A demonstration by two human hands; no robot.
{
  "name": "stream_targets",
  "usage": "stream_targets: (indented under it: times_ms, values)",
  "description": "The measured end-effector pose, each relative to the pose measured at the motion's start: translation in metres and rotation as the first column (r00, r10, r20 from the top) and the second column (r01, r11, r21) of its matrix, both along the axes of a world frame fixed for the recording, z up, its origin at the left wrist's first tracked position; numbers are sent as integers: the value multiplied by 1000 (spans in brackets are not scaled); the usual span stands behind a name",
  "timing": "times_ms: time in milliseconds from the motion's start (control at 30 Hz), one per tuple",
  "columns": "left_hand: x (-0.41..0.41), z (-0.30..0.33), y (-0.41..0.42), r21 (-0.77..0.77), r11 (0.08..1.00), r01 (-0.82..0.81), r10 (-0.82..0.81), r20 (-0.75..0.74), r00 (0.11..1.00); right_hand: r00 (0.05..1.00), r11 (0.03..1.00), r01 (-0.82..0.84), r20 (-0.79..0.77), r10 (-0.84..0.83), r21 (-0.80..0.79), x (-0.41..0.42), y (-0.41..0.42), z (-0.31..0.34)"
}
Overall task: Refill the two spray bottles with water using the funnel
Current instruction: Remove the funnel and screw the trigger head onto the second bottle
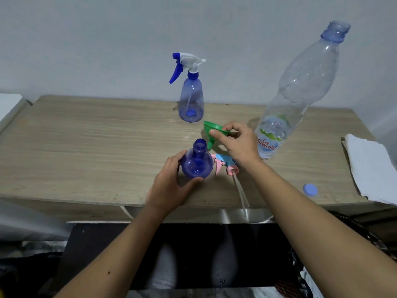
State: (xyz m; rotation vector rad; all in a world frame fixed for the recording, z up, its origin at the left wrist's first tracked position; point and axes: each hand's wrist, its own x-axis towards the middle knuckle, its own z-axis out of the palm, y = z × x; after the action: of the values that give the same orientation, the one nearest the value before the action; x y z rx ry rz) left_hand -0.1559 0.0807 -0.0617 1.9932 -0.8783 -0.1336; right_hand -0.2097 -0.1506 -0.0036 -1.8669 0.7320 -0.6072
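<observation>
A blue spray bottle [197, 162] with its head off and its neck open stands near the table's front edge. My left hand [171, 183] grips its body. My right hand [238, 143] pinches the rim of a green funnel [211, 131], tilted, with its spout just right of the open neck. The removed pink and blue spray head [225, 163] lies on the table under my right wrist, its tube trailing toward the edge. A second blue spray bottle [191, 100] with a white and blue trigger head stands at the back. A large uncapped water bottle [300, 91] stands at the right.
The wooden table [86, 147] stands against a white wall. A blue bottle cap [310, 189] lies near the front right edge. Folded white paper [371, 168] sits at the right end.
</observation>
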Motion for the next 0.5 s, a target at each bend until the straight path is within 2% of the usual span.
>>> stream_targets:
  times_ms: [133,267,500]
  values:
    - [0,-2,0,-15,1000,-9,8,-12,1000,999,999,20,-39,-19,29,5,-2,-13]
    - [0,-3,1,-18,1000,-11,11,-14,1000,1000,995,9,-11,-8,99,4,-3,-13]
    - [-1,1,-1,-27,1000,-13,13,-2,1000,998,998,60,-27,-60,13,4,-3,-14]
